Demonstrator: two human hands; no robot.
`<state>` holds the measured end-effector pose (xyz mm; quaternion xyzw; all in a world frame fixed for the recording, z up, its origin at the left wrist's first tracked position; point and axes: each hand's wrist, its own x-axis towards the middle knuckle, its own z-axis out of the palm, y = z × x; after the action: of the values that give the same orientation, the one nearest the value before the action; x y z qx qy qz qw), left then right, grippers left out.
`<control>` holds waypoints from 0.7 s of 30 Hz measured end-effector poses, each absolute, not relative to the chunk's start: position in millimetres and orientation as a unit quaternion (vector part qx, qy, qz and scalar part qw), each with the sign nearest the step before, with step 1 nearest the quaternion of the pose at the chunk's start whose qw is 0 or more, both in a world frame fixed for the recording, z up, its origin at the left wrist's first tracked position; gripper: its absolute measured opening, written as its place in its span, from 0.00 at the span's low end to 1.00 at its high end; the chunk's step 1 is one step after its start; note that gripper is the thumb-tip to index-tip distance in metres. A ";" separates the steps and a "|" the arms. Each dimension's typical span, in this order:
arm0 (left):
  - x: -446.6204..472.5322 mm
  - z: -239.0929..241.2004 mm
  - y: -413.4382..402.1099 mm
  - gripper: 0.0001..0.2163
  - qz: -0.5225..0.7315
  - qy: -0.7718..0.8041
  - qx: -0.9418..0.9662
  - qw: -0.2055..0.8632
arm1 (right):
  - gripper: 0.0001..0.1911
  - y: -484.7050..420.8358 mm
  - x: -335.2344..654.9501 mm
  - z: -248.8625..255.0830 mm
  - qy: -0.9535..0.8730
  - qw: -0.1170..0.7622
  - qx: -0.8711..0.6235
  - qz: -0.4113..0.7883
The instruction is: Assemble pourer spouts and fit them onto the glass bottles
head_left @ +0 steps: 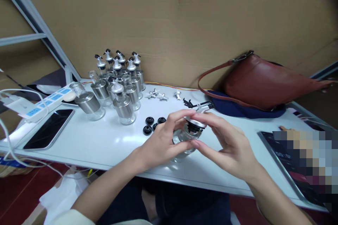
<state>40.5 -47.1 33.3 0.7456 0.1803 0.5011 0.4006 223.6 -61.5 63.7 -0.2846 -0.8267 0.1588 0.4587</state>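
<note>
A small glass bottle (182, 140) with a silver metal cap (195, 122) stands on the white table (105, 140) near its front edge. My left hand (161, 140) is wrapped round the bottle's body. My right hand (224, 140) pinches the silver cap from the right, thumb under the cap's rim and fingers over its top. Three black rubber plugs (151, 124) lie just left of the hands. Black and silver spout parts (198, 104) lie just behind the bottle.
Several finished bottles with pourer tops (118, 81) cluster at the back left. Small silver pieces (158, 95) lie behind. A phone (49, 128) and a power strip (44, 103) sit far left; a brown bag (264, 81) and a tablet (287, 161) are right.
</note>
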 end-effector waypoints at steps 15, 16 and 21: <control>24.6 24.8 -31.4 0.31 0.411 0.193 0.885 0.104 | 0.27 -65.5 231.1 71.7 -0.857 0.426 -0.282 0.065; 18.9 25.4 -29.2 0.28 0.376 0.212 0.899 0.069 | 0.28 -66.0 229.7 70.8 -0.856 0.429 -0.281 0.072; -2.1 28.1 -40.6 0.10 0.170 0.262 0.944 -0.109 | 0.34 -65.5 218.6 60.5 -0.837 0.469 -0.270 0.081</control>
<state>-2.1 -40.6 28.1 0.9437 0.2621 0.1695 -0.1093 218.6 -65.5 60.5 -0.2698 -0.8370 0.0812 0.4691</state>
